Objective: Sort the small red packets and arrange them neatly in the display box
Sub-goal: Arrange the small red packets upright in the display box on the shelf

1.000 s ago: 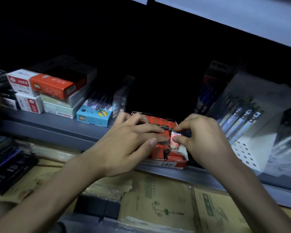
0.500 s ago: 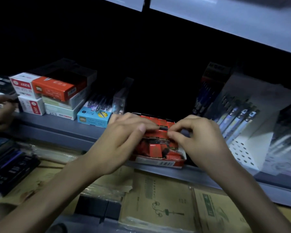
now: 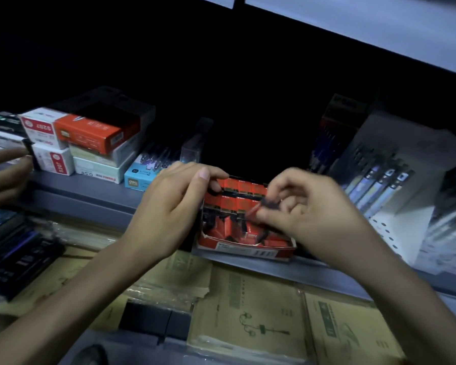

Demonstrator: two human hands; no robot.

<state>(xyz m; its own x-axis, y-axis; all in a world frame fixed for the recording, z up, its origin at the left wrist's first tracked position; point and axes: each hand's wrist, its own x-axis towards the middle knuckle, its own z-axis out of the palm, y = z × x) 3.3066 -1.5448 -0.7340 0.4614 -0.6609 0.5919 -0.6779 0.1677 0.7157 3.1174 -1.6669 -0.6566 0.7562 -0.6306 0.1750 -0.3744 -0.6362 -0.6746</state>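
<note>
Dropping the packet looked the nearest risk: the right hand [image 3: 313, 214] pinched 1 red packet [image 3: 252, 211] between thumb and fingertips only, the other fingers loosely curled, and motion blur hid how much of it was gripped. It hung over the box [image 3: 245, 249], toward 3 o'clock of the box's middle, touching nothing else that I could make out. A slip there would likely drop it into the heap [image 3: 234, 230] of loose packets filling the 6 o'clock half of the box, or past the front wall onto the envelopes [image 3: 248, 312] below. A second risk lay in the 2 neat rows [image 3: 237, 189] standing at the 12 o'clock end. Pushing the new packet in at a slant could knock over its neighbours, and the dim light would make a wrong facing easy to miss. The box itself stood at the front lip of the shelf [image 3: 95, 196], so a hard press toward 6 o'clock might tip it off. The left hand [image 3: 169, 206] guarded against that: it was clenched on the box at 9 o'clock, fingers curled round the left wall near the back corner and thumb laid along the top by the end of the back row. Whether the fingers also touched the end packets could not be told. At 3 o'clock the pen rack [image 3: 379, 185] stood near the right wrist, where a wide elbow swing might brush it. Another hand [image 3: 3, 172] showed at the far 9 o'clock edge, well apart from the box.
</note>
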